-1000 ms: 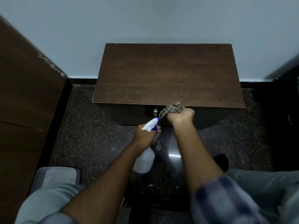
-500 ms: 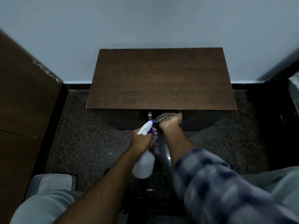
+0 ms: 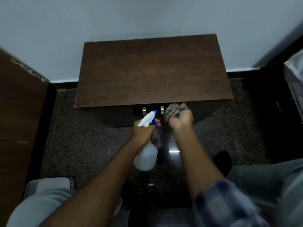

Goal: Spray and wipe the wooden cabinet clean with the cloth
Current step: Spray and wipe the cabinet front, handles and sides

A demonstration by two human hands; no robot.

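Left hand (image 3: 144, 131): fingers curled round the neck of the bottle (image 3: 146, 156), one finger up by the blue trigger. The nozzle points at the front of the cabinet (image 3: 154, 71), and the bottle body hangs below my fist over the floor (image 3: 78, 136).

Right hand (image 3: 181, 119): fist closed on the bunched cloth (image 3: 173, 109). The cloth sits at the cabinet front, just under the top edge and just right of the two metal handles (image 3: 162, 109). Can't tell if it touches the wood.

The cabinet stands against the wall (image 3: 147, 17), straight ahead of me.
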